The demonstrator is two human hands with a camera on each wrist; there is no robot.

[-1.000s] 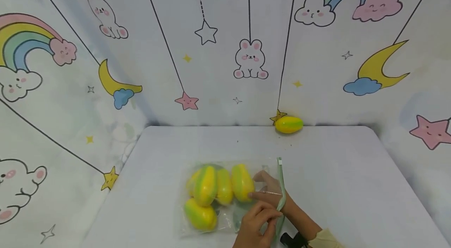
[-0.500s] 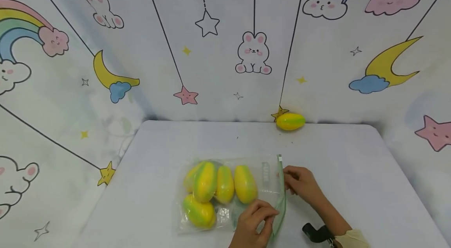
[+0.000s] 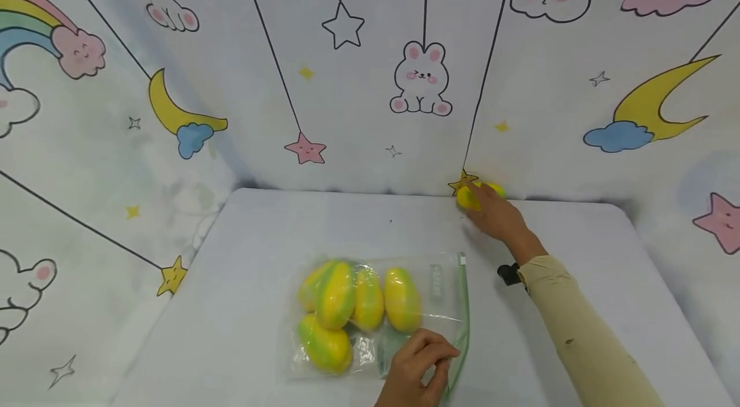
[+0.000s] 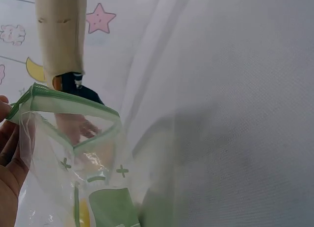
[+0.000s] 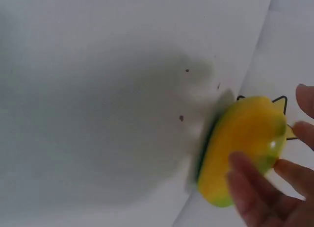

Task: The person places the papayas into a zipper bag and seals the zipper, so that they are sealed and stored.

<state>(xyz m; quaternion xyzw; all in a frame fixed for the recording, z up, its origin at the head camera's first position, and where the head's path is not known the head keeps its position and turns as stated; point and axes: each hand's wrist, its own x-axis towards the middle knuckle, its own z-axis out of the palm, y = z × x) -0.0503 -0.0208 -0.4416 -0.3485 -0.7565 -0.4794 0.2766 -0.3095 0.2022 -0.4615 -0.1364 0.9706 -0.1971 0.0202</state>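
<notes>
A clear zip bag (image 3: pixel 442 304) with a green zip edge lies on the table, several yellow-and-green, mango-like fruits (image 3: pixel 336 296) inside it. My left hand (image 3: pixel 415 368) pinches the bag near its zip edge; in the left wrist view the mouth (image 4: pixel 73 102) gapes. At the table's far edge, my right hand (image 3: pixel 498 216) reaches over another mango-like fruit (image 3: pixel 467 197), partly covering it. The right wrist view has the thumb in front of this fruit (image 5: pixel 240 138) and the other fingers spread along its far side, a fingertip at its surface.
The white table (image 3: pixel 260 233) ends at a backdrop (image 3: pixel 358 112) printed with rabbits, stars and rainbows. A black wrist device (image 3: pixel 509 274) sits by the right sleeve (image 3: pixel 578 323). Small dark specks (image 5: pixel 181 118) dot the tabletop near the lone fruit.
My right hand has come out of the bag, let go of the fruit there and moved away to the lone fruit at the back. The left hand stays at the bag's zip edge.
</notes>
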